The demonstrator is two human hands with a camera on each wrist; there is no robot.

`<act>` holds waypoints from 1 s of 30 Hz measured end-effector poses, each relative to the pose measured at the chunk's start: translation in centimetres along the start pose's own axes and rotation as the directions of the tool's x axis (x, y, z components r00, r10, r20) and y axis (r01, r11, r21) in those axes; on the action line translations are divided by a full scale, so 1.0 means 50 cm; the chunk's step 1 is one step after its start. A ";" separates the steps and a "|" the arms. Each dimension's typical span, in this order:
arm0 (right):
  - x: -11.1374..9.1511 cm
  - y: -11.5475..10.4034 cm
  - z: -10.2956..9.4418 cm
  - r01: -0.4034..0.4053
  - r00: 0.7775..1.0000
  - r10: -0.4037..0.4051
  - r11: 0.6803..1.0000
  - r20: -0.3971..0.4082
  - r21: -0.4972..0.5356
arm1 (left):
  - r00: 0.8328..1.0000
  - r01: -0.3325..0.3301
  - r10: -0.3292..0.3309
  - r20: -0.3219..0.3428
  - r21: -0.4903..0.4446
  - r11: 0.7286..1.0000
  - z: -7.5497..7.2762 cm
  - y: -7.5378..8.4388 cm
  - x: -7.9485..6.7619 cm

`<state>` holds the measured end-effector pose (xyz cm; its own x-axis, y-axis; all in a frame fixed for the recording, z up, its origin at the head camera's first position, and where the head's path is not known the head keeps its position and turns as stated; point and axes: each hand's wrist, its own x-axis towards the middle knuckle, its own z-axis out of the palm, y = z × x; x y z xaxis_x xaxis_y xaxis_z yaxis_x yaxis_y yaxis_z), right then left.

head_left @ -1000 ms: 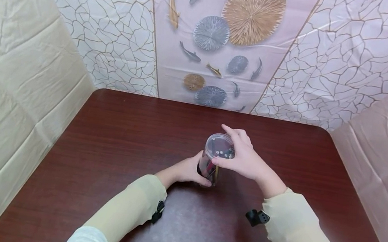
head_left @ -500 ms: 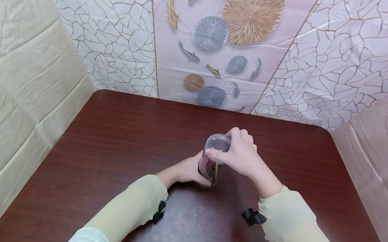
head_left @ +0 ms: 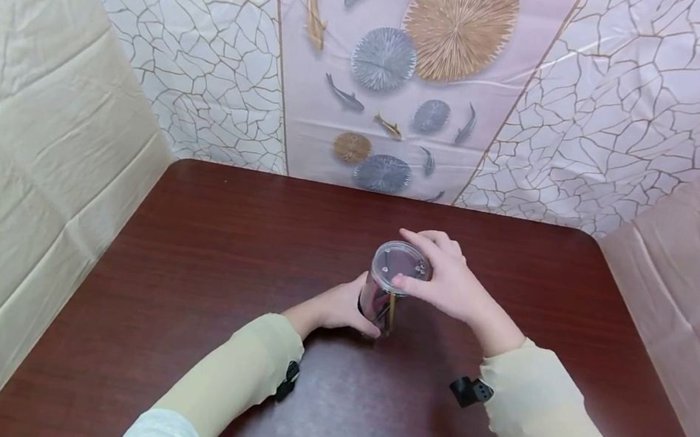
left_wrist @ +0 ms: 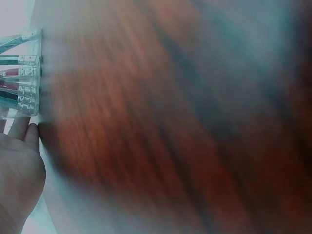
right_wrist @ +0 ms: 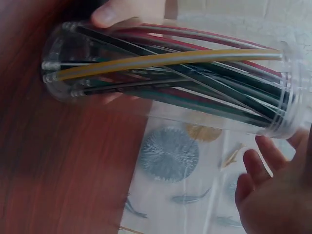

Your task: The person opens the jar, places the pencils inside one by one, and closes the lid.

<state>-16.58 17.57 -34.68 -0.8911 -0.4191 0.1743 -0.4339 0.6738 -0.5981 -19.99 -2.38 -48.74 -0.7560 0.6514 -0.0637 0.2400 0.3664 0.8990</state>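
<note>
A clear plastic jar (head_left: 372,298) of pencils stands upright on the table, its round transparent lid (head_left: 394,263) on top. My left hand (head_left: 337,309) grips the jar low down, with the thumb across the near side. At the lid's right side, my right hand (head_left: 451,281) holds the rim between thumb and fingers. In the right wrist view, red, dark green and black pencils lean inside, and one yellow pencil (right_wrist: 170,59) crosses in front. The left wrist view catches the jar's base (left_wrist: 35,73) with pencil ends in it, above the left hand (left_wrist: 19,170).
The dark red-brown wooden table (head_left: 240,233) extends around the jar. Behind it hangs a patterned cloth (head_left: 210,64) with fish and round motifs. Pale cloth sides rise at left (head_left: 48,168) and right. Small black devices (head_left: 470,391) sit at both wrists.
Over the last second my right hand turned over the lid, its thumb and fingers shifting leftward along the rim, then swung back right. My left hand and the jar stayed in place.
</note>
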 end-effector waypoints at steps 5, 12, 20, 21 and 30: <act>0.007 -0.021 0.011 -0.125 0.992 0.125 0.991 0.010 0.038 | 1.000 0.001 -0.001 0.002 0.015 1.000 -0.001 0.002 0.002; 0.019 -0.059 -0.002 -0.269 0.963 0.263 0.931 -0.055 -0.247 | 0.999 -0.041 0.041 0.007 0.014 0.999 0.002 -0.002 0.004; 0.007 -0.022 -0.023 -0.212 0.976 0.196 0.957 -0.100 -0.197 | 1.000 -0.017 0.017 -0.004 0.062 0.998 0.005 -0.009 0.005; 0.005 -0.017 -0.023 -0.161 0.984 0.146 0.972 -0.098 -0.171 | 1.000 -0.013 0.014 -0.006 0.070 0.997 0.004 -0.008 0.005; 0.007 0.005 -0.016 0.085 0.992 -0.084 0.996 0.094 -0.008 | 1.000 -0.007 0.007 0.007 0.070 0.998 0.002 -0.005 0.008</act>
<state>-17.10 18.07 -34.17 -0.8351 -0.5293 0.1496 -0.5090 0.6407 -0.5748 -20.29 -2.13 -49.04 -0.7502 0.6584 -0.0603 0.2878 0.4074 0.8667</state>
